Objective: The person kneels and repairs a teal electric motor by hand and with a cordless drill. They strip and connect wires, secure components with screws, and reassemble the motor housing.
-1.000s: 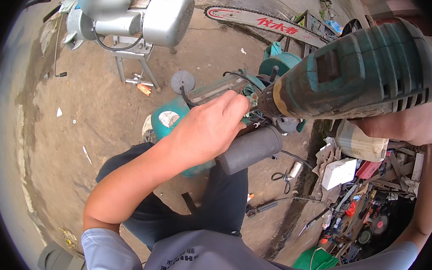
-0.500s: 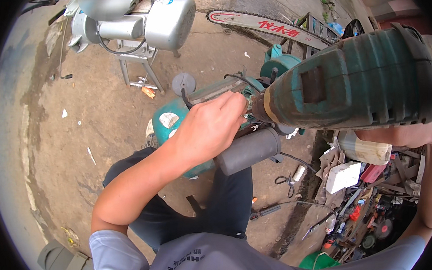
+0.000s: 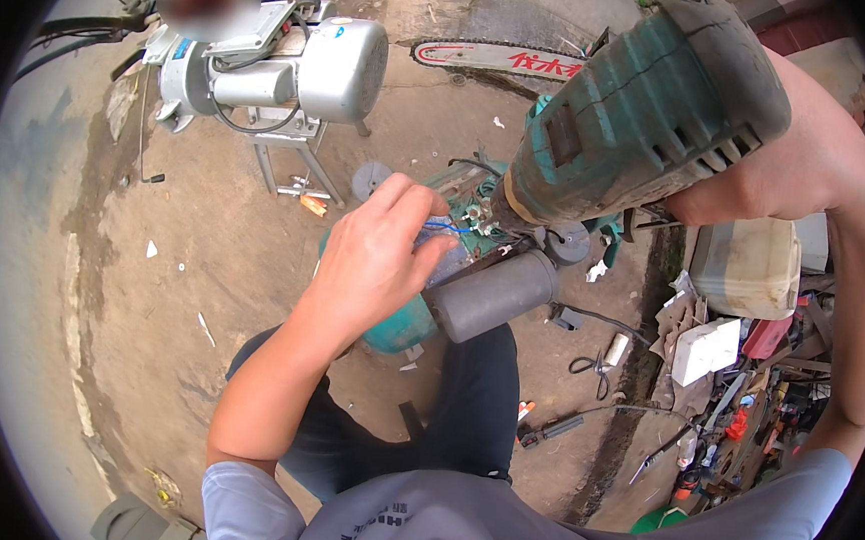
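Observation:
My right hand is closed on a dark teal power drill, whose chuck points down at a metal fitting on a green machine. The bit's tip is hard to make out. My left hand is just left of that fitting, fingers loosely curled, thumb apart from the index finger, nothing visibly held. A blue wire runs beside its fingertips. A grey cylinder lies along the machine's near side, above my knees.
A silver motorised machine on a metal stand is at upper left. A chainsaw bar lies beyond the drill. Right are a dirty plastic jerrycan, a white block and piled scrap. A cable and small debris lie on concrete.
My left hand has drawn back leftward from the drill's tip and loosened, uncovering the blue wire. The drill and my right hand have shifted up and left, with the drill tilted more steeply.

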The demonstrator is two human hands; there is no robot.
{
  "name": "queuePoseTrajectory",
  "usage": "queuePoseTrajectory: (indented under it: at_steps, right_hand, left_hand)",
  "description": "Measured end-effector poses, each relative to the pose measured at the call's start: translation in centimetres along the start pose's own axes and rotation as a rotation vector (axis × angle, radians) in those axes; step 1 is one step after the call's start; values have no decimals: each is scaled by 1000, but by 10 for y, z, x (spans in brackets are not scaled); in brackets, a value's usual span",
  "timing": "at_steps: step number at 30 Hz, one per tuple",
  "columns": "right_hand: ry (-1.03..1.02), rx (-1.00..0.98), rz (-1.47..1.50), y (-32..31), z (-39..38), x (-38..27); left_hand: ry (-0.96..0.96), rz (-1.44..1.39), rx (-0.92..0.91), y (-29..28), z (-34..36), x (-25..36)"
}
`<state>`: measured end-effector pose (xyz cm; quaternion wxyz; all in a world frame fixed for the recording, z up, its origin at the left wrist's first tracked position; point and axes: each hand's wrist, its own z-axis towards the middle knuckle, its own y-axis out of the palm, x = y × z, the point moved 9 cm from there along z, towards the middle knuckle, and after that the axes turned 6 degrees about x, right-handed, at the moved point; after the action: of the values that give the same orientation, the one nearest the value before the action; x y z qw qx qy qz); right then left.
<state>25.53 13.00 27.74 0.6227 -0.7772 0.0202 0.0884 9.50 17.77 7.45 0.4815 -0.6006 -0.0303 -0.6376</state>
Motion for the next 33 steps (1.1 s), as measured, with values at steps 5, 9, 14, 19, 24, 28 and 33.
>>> queuePoseTrajectory:
  at_steps: [5, 9, 14, 19, 24, 28, 33]
  right_hand:
    - [-48, 102, 96, 2, -9, -43]
    - [-30, 44, 222, 6, -4, -27]
    - [-39, -1, 137, 7, 0, -13]
    - [-27, 6, 133, 8, -5, -7]
    - [-9, 12, 130, 5, -7, -1]
    - [18, 17, 122, -5, -4, 8]
    - [38, 28, 117, -8, -5, 9]
  left_hand:
    - [125, 92, 111, 8, -9, 3]
    - [152, 107, 141, 15, -8, 8]
    - [107, 142, 186, 17, -7, 10]
    - [33, 112, 138, 24, -2, 6]
    - [53, 88, 118, 25, -1, 4]
    - [40, 66, 106, 26, 0, 5]
    - [33, 80, 93, 26, 1, 6]
